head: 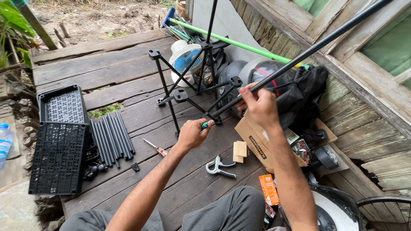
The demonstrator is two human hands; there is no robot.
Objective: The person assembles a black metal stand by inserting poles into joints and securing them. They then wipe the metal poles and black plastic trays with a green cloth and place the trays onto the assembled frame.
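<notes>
1. Step in hand, as it looked: fixing a tube to a rack frame (188, 81) at centre frame.
2. The left hand (191, 134) was fisted around a green-handled tool (205, 125), its tip at the frame's lower joint (218, 121).
3. The right hand (258, 104) gripped a long black tube (317, 47) running to the upper right, fingers closed round it.
4. Spare tubes (112, 139) lay at left beside black trays (60, 158).
5. The next move probably called for holding the tube steady in its joint while the tool turned.
</notes>
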